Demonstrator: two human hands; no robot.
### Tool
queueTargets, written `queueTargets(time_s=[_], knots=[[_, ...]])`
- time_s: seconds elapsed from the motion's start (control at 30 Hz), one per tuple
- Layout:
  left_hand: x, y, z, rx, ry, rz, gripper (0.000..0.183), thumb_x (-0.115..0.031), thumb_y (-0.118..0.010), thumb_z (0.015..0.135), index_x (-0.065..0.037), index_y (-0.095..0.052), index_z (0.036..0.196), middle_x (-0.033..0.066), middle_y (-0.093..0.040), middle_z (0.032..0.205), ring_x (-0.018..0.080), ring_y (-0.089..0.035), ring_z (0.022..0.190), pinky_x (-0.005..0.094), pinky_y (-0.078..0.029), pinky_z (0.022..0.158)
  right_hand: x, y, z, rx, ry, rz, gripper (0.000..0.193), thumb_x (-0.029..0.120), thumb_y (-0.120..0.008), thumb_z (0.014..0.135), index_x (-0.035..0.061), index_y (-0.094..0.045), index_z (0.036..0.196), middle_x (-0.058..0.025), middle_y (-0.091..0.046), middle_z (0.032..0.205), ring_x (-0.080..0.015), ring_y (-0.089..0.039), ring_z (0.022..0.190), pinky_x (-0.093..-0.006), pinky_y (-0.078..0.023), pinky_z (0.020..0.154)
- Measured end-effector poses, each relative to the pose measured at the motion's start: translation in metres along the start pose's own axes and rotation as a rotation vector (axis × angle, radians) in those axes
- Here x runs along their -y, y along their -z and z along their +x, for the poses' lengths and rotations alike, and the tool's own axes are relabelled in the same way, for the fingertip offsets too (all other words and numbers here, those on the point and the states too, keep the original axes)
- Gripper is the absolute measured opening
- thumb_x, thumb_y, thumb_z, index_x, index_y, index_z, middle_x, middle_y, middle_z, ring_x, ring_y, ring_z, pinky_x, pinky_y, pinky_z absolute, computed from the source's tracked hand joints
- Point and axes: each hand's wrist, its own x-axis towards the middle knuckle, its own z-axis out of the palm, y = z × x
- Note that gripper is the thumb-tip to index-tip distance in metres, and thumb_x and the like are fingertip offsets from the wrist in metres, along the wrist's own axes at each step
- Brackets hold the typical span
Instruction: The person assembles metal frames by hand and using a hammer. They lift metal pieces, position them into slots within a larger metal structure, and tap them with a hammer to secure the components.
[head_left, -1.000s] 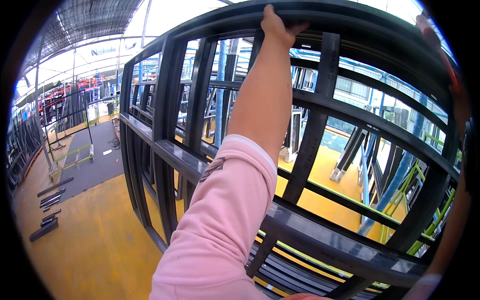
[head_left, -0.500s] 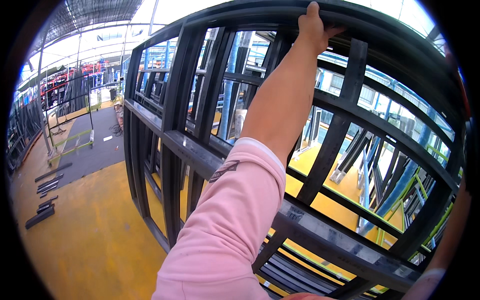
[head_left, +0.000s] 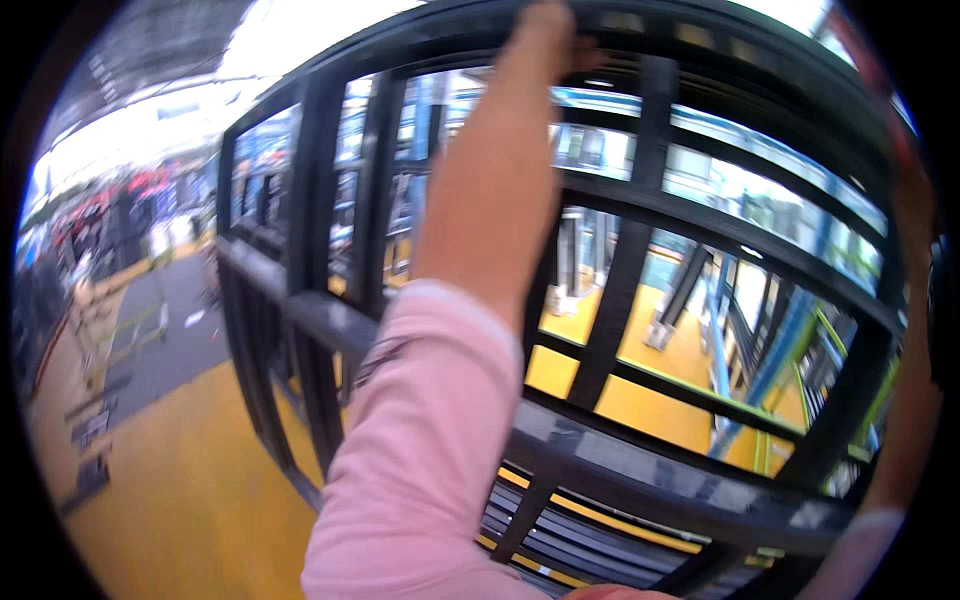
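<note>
A large black metal frame [head_left: 640, 455], divided by several crossbars, stands upright and fills the middle and right. My left hand [head_left: 548, 40] is wrapped over its top rail, the thumb side up and the other fingers partly behind the rail. The left forearm in its pink sleeve reaches up across the frame. At the far right rim my right hand [head_left: 908, 185] is raised by the frame's right side. It is blurred and cut by the dark rim, so its fingers cannot be made out.
Short dark bars [head_left: 90, 480] lie on the yellow floor [head_left: 200, 490] at the left, near a grey mat [head_left: 180, 320]. A green wheeled rack [head_left: 138, 332] stands on that mat. Through the frame, blue posts [head_left: 790, 340] and leaning dark profiles [head_left: 680, 290] show.
The frame and my left hand on its top rail have shifted left in the view, which is now blurred. The left hand keeps its hold; the right arm stays at the right rim.
</note>
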Motion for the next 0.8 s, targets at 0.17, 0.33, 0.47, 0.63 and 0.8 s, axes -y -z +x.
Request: queueTargets(time_s=[0.17, 0.33, 0.47, 0.63, 0.8], knots=[[-0.025, 0.051, 0.020, 0.081, -0.110, 0.382, 0.099, -0.077, -0.039, 0.094, 0.003, -0.027, 0.151, 0.0325, -0.046, 0.140, 0.0390, -0.059, 0.120, 0.0408, -0.055, 0.094, 0.064, -0.046, 0.018, -0.269, -0.442, 0.319, 0.030, 0.033, -0.067, 0.092, 0.0042, -0.066, 0.102, -0.0241, -0.070, 0.086, -0.0448, -0.068, 0.084, -0.0528, -0.053, 0.071], [-0.037, -0.009, -0.006, 0.064, -1.059, 1.656, 0.099, -0.052, -0.078, 0.078, -0.001, -0.035, 0.151, 0.0207, -0.055, 0.131, 0.0326, -0.057, 0.120, 0.0433, -0.050, 0.090, 0.067, -0.036, 0.018, -0.082, -0.597, 0.247, 0.021, 0.028, -0.066, 0.093, 0.0139, -0.061, 0.108, -0.0149, -0.072, 0.098, -0.0378, -0.069, 0.094, -0.0507, -0.054, 0.081], [-0.008, -0.029, 0.012, 0.046, -1.589, 1.640, 0.107, -0.014, -0.088, 0.069, -0.011, -0.027, 0.156, 0.0189, -0.048, 0.140, 0.0365, -0.049, 0.129, 0.0492, -0.040, 0.105, 0.065, -0.038, 0.016, -0.214, -0.597, 0.241, 0.024, 0.031, -0.067, 0.093, 0.0145, -0.059, 0.109, -0.0149, -0.072, 0.094, -0.0390, -0.069, 0.090, -0.0517, -0.053, 0.076], [-0.002, -0.031, 0.028, -0.013, -1.583, 1.634, 0.108, -0.010, -0.086, 0.071, -0.014, -0.022, 0.158, 0.0184, -0.048, 0.140, 0.0371, -0.048, 0.130, 0.0507, -0.039, 0.106, 0.086, -0.038, 0.011, -0.270, -0.946, 0.416, 0.047, 0.043, -0.072, 0.090, 0.0060, -0.057, 0.114, -0.0212, -0.071, 0.094, -0.0433, -0.068, 0.096, -0.0494, -0.053, 0.085], [0.003, -0.039, 0.042, 0.071, -1.691, 1.547, 0.105, -0.010, -0.083, 0.074, -0.017, -0.021, 0.159, 0.0172, -0.045, 0.144, 0.0366, -0.043, 0.136, 0.0546, -0.038, 0.107, 0.084, -0.066, 0.022, -0.754, -1.334, 0.881, 0.069, 0.042, -0.076, 0.088, 0.0065, -0.042, 0.136, -0.0257, -0.065, 0.115, -0.0421, -0.068, 0.085, -0.0491, -0.053, 0.073]])
